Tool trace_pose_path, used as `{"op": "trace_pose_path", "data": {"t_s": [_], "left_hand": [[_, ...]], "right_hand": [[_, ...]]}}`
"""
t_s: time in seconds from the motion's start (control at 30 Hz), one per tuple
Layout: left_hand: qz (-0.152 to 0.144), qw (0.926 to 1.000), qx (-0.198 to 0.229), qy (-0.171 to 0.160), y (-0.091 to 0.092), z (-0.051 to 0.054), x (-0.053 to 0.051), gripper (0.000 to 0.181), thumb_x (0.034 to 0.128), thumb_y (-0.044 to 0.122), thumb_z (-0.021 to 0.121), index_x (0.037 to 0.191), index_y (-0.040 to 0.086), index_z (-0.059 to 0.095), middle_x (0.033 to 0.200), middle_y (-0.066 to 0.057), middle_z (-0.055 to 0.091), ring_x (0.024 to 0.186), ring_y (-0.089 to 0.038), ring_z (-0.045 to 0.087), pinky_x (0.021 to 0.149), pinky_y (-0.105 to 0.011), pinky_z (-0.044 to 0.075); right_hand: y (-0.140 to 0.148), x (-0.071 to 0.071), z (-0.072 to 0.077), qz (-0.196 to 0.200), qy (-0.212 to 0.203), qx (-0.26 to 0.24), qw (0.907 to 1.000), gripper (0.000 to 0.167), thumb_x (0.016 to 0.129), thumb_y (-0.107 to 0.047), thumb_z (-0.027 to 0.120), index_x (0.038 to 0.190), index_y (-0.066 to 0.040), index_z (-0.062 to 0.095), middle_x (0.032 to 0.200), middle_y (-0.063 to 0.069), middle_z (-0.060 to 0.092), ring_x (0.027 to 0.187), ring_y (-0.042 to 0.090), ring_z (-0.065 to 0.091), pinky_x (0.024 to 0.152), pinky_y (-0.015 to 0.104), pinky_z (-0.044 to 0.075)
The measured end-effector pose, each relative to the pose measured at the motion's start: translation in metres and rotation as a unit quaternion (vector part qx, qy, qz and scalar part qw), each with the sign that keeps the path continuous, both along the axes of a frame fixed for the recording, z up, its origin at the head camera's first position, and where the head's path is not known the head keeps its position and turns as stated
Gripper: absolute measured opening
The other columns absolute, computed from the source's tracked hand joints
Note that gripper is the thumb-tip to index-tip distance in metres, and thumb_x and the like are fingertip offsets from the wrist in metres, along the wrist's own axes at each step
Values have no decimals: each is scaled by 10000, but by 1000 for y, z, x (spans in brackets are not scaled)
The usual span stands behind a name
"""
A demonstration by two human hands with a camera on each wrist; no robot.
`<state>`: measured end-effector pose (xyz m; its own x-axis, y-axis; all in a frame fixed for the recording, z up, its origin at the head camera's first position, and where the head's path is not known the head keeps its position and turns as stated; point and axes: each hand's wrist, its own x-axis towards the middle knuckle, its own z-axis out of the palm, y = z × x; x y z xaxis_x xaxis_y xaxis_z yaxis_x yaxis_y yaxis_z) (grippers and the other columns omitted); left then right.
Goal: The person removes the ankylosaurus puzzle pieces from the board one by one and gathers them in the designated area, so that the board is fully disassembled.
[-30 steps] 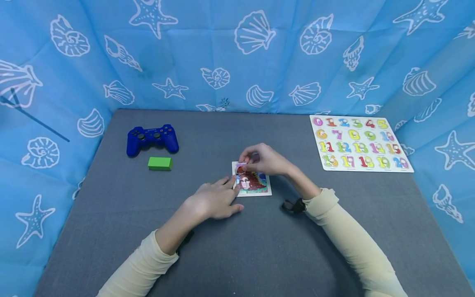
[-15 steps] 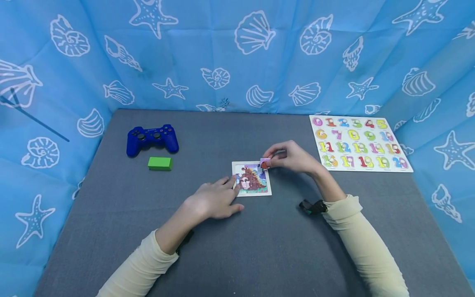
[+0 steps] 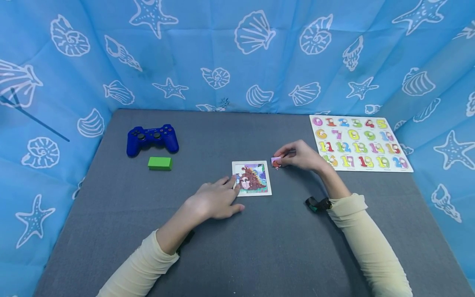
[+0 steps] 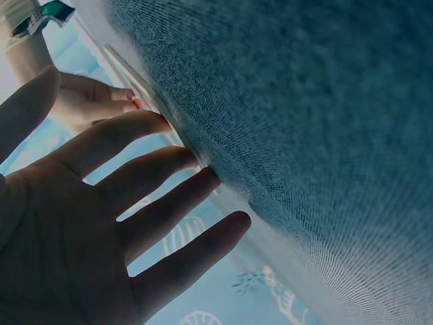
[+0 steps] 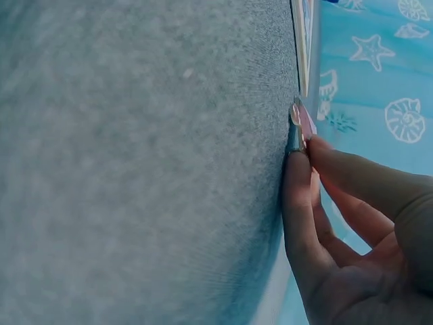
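Observation:
A small square jigsaw puzzle in a white tray [image 3: 269, 190] lies mid-table, showing a brown spiky creature; its upper left corner shows bare white. The left hand [image 3: 215, 201] rests with spread fingers on the tray's left edge; in the left wrist view the same hand [image 4: 95, 203] has its fingers nearly straight. Just right of the tray, the right hand [image 3: 302, 156] pinches a pink and red-brown puzzle piece [image 3: 276, 162]. The right wrist view shows that piece [image 5: 306, 122] between thumb and fingers of the right hand [image 5: 358, 230], close to the table surface.
A blue game controller [image 3: 152, 139] lies at the back left, with a green block [image 3: 160, 163] in front of it. A white number board [image 3: 356, 143] lies at the back right. Behind the grey table [image 3: 237, 255] hangs a blue curtain [image 3: 222, 49] with shells.
The right hand has moved from the puzzle's upper left corner to the right, past the tray's edge, carrying the piece. The left hand has stayed on the tray's edge.

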<state>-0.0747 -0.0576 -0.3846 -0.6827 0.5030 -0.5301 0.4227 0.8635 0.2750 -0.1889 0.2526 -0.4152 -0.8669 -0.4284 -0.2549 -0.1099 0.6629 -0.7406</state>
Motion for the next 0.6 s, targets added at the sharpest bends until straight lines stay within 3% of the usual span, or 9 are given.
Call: {"op": "trace_pose_path", "data": {"t_s": [0.33,0.6], "left_hand": [[-12,10000,-36,-2,0,0,0,723,1121,575,500,1714,189,351,1841,-95,169,1714,-315,201,1316,-612,346],[-11,10000,-41,11,1,0,0,720,1119,575,505,1708,184,366,1839,-99,185,1710,-316,217,1308,-610,362]], "right_hand": [[-1,0,0,2,191,322,9993,233,998,-41,743,1222,-11,799,1169,199,798,929,196,691,751,210,529],[-6,4,3,52,27,-225,9997,230,1002,-54,761,1215,27,792,1151,235,810,931,162,779,784,211,606]]}}
